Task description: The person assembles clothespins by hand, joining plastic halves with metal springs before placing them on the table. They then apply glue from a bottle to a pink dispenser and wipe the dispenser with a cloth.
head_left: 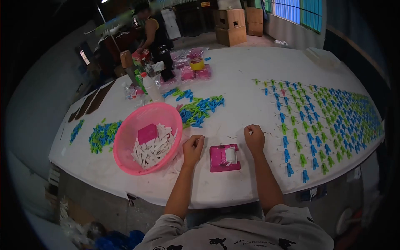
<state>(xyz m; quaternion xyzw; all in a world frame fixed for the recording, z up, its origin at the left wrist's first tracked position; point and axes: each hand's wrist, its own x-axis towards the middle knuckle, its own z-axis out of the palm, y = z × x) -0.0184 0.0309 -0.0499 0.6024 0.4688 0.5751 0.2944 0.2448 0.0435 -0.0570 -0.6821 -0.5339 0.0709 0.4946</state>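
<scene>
My left hand (192, 149) is closed, thumb against the curled fingers, just right of a pink plastic basket (118, 152). Whatever it may hold does not show. Fingers curled in, my right hand (254, 138) rests on the white table; I cannot make out anything in it. Between my forearms lies a small magenta tray (216, 157) with a white roll-like piece (231, 155) on its right part. The basket is filled with white clip-like pieces (152, 152) and a magenta block (148, 133).
Blue and green clothespins (202, 110) lie heaped beyond the basket. Rows of clothespins with wire hooks (310, 125) cover the table's right side. A white bottle (152, 87), yellow tape roll (197, 63) and pink packages (203, 71) stand farther back. Another person (152, 31) stands behind the table.
</scene>
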